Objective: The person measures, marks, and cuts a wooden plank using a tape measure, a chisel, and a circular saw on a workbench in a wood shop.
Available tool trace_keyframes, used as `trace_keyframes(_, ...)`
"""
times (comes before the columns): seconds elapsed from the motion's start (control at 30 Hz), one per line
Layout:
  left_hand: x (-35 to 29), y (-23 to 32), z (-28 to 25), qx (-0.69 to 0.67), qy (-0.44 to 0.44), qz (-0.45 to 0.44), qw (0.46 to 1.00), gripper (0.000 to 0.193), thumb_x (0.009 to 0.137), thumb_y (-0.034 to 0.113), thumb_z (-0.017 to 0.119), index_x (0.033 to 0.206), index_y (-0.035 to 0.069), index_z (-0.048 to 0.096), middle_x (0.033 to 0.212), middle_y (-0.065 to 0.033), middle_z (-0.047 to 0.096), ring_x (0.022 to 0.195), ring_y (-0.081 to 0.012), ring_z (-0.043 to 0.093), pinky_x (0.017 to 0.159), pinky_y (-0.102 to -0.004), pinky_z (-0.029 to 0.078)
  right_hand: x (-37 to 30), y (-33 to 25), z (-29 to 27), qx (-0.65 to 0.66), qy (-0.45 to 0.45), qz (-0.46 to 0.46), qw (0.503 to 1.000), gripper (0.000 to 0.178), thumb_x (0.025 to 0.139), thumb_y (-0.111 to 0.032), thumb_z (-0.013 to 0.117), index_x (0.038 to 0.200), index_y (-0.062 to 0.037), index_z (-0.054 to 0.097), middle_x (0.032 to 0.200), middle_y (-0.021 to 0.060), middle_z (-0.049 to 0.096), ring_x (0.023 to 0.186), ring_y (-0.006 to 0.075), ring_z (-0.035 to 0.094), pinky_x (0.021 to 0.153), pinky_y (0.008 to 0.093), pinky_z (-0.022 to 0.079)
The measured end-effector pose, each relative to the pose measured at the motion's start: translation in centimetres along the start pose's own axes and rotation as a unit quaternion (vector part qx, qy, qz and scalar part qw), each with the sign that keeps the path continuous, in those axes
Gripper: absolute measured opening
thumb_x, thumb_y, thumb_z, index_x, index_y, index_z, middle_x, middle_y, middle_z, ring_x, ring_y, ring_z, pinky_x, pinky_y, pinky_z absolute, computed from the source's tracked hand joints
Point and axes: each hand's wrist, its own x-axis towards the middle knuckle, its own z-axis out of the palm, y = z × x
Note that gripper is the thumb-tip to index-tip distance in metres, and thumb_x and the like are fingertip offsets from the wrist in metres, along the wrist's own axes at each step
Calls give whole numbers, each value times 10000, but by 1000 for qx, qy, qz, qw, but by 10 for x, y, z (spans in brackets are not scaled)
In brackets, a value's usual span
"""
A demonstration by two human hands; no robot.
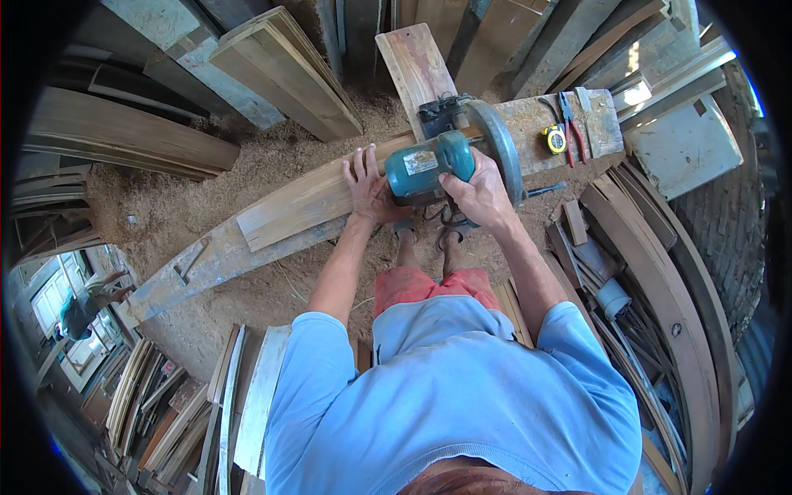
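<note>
My right hand (481, 192) is wrapped round the rear handle of a teal circular saw (419, 169). The saw's grey blade guard (499, 144) arches on its right side. Left of the saw, my left hand (371, 188) lies on a wooden board (297, 205) with its fingers spread, its palm edge close against the motor housing. That board rests lengthwise on a long worn plank (214, 262) used as a bench. Beyond the saw, a second short board (410, 62) points away from me. The blade and the cut line are hidden under the saw.
On the bench's right end lie a yellow tape measure (553, 140) and red-handled pliers (569, 128). A small angled metal piece (192, 261) sits on its left part. Stacked planks (285, 74) stand around, sawdust covers the ground, and another person (82, 309) is far left.
</note>
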Motion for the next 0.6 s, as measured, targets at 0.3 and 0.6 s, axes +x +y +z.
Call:
trace_keyframes(0.3,-1,-11,15,-35,42,21,998,1091,471,650,884,1458,339,538,1651,-223,187,1532,-476,92,1188,-700,83,13,-7,1,15,4,-4,1000,246,869,-80,687,1073,45,627,917,133,682,898,222,657,843,386,526)
trace_keyframes(0.6,-2,-10,13,-57,35,15,998,1158,453,584,923,1496,348,477,1656,-219,166,1541,-471,58,1199,-694,73,25,-10,-1,5,-4,-16,1000,232,867,-98,682,1040,44,620,794,136,655,759,230,657,737,417,529)
